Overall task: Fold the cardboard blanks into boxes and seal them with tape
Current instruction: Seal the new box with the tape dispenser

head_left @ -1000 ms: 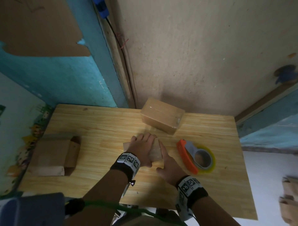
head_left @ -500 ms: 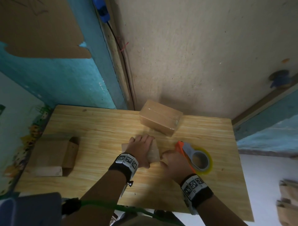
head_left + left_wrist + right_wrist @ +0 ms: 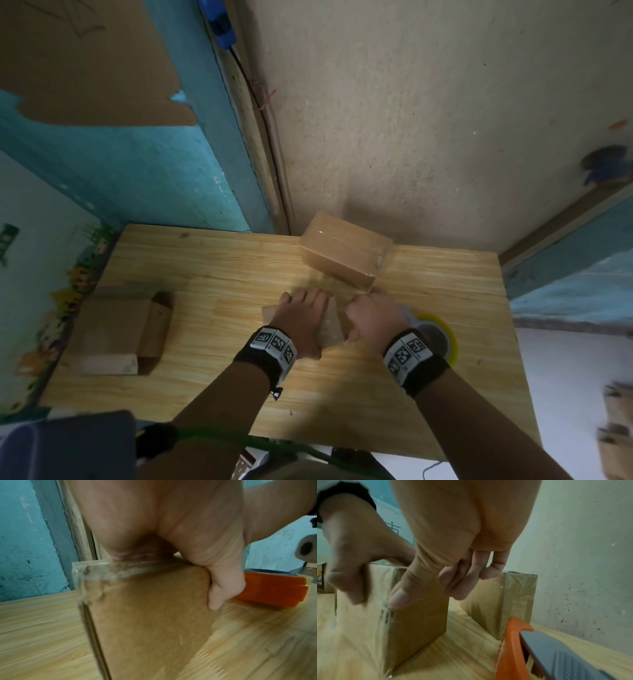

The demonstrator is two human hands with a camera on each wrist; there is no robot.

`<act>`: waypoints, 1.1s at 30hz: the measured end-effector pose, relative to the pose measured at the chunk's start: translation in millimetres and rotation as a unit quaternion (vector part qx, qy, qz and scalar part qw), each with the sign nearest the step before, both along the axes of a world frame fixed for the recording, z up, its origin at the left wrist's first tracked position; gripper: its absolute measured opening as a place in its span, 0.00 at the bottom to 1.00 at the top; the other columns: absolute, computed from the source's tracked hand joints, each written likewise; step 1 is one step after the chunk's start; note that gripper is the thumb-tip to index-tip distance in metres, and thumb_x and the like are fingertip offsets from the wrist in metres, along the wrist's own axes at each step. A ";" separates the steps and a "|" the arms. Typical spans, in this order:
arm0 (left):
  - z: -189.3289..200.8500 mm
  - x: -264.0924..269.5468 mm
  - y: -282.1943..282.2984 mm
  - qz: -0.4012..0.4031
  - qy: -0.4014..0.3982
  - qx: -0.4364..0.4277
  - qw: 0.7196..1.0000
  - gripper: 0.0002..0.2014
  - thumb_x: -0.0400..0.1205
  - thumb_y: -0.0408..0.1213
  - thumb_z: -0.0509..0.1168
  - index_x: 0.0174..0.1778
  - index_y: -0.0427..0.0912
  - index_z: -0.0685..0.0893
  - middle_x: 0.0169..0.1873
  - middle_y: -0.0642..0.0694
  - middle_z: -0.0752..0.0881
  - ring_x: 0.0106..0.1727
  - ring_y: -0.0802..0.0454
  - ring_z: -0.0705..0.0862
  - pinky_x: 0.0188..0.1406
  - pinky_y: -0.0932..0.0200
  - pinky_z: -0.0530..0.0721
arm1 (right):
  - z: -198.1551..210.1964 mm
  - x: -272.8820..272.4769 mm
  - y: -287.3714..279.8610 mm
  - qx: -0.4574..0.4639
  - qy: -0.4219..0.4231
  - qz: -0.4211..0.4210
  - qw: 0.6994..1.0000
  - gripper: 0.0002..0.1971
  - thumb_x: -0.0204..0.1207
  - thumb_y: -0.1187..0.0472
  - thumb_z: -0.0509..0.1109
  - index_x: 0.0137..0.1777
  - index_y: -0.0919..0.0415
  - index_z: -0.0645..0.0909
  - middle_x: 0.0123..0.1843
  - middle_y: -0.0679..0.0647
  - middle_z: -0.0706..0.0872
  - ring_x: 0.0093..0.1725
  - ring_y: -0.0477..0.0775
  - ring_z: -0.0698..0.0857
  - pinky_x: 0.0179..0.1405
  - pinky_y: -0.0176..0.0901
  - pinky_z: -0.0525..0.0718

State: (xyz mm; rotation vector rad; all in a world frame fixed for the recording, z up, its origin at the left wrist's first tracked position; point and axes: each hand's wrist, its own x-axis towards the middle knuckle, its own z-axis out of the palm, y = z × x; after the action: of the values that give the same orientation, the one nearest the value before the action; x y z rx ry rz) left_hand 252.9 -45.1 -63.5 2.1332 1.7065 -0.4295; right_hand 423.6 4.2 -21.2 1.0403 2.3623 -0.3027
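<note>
2 hands meet at the small brown cardboard box (image 3: 330,329) standing on the pale wood-grain table (image 3: 212,274). The left hand (image 3: 303,317) presses down on its top, thumb curled over the edge. The right hand (image 3: 371,317), flat against the box's side 1 second ago, has risen with fingers loosely curled, gripping nothing, its thumb on the clear tape strip (image 3: 388,588), so the sealing looks nearly finished. Just right of that hand lies the orange tape dispenser (image 3: 513,649), largely covered from above. Beyond the knuckles sits 1 finished taped box (image 3: 344,255). Motion blur hides the tape's end.
</note>
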 end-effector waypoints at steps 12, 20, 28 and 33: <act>-1.1 0.3 1.8 0.009 0.016 -0.009 1.000 0.59 0.62 0.60 0.82 0.83 0.42 0.58 0.82 0.45 0.66 0.80 0.42 0.66 0.81 0.38 0.67 | 16.5 -30.5 21.2 0.013 0.003 0.067 0.998 0.17 0.78 0.56 0.82 0.63 0.58 0.85 0.62 0.55 0.90 0.62 0.58 0.90 0.63 0.53 0.88; -2.2 -0.2 -0.2 0.015 0.005 0.004 1.000 0.56 0.62 0.59 0.83 0.80 0.43 0.61 0.77 0.45 0.70 0.78 0.43 0.69 0.79 0.40 0.69 | -19.3 -9.1 19.2 -0.075 0.126 -0.124 0.981 0.43 0.67 0.61 0.89 0.80 0.50 0.72 0.68 0.54 0.88 0.65 0.61 0.90 0.66 0.63 0.89; -0.9 1.2 0.6 0.021 0.006 0.002 1.000 0.56 0.61 0.59 0.83 0.80 0.44 0.61 0.75 0.46 0.70 0.76 0.43 0.70 0.78 0.40 0.69 | -36.0 -2.5 -9.6 -0.163 0.307 -0.252 0.903 0.16 0.77 0.72 0.74 0.63 0.58 0.89 0.54 0.52 0.92 0.53 0.51 0.90 0.56 0.46 0.88; -1.1 2.1 1.0 0.022 0.006 -0.003 1.000 0.57 0.60 0.58 0.83 0.80 0.45 0.60 0.77 0.46 0.68 0.78 0.43 0.69 0.79 0.40 0.68 | -41.1 1.3 -33.4 -0.210 0.395 -0.288 0.847 0.21 0.78 0.65 0.77 0.71 0.54 0.82 0.49 0.45 0.89 0.42 0.34 0.86 0.44 0.31 0.82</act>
State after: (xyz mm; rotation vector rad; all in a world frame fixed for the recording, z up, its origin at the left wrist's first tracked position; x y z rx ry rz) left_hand 255.0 -44.1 -64.6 2.0887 1.7538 -0.4336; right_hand 424.9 -29.2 -62.3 1.5751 2.3449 -1.6725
